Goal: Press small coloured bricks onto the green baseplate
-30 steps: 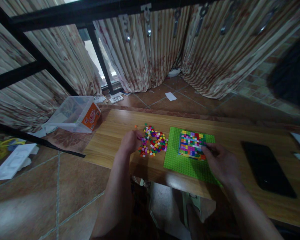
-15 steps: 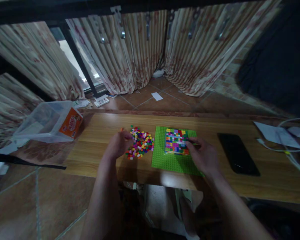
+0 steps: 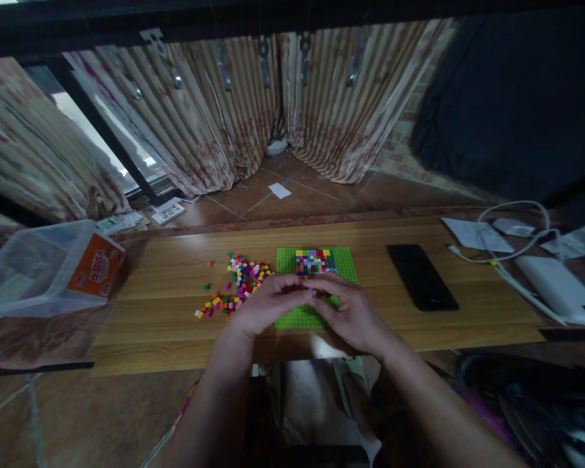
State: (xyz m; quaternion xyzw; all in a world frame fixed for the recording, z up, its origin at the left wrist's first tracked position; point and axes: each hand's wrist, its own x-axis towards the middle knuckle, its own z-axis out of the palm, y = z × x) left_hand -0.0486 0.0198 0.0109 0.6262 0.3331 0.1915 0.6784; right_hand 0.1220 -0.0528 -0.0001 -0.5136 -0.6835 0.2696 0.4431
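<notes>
My left hand (image 3: 273, 299) and my right hand (image 3: 351, 309) meet fingertip to fingertip above the green studded baseplate (image 3: 299, 320). Both are closed in a pinch, and a tiny purple-and-yellow bit, seemingly a small toy brick (image 3: 312, 292), shows between the fingertips. Just beyond the fingers, a block of multicoloured bricks (image 3: 316, 260) sits on the baseplate; its near side is hidden by my hands. Left of the baseplate lies a loose pile of small coloured bricks (image 3: 246, 273), partly covered by my left hand.
A black phone (image 3: 422, 276) lies right of the baseplate on the wooden table (image 3: 160, 286). Farther right are white cables (image 3: 517, 276), papers (image 3: 478, 235) and a white device (image 3: 560, 289). A clear plastic box with an orange label (image 3: 96, 266) stands at the left end.
My left hand has moved right from the brick pile, and my right hand has left the block's right side; they now meet. The pile is spread toward its near left. My view has turned right.
</notes>
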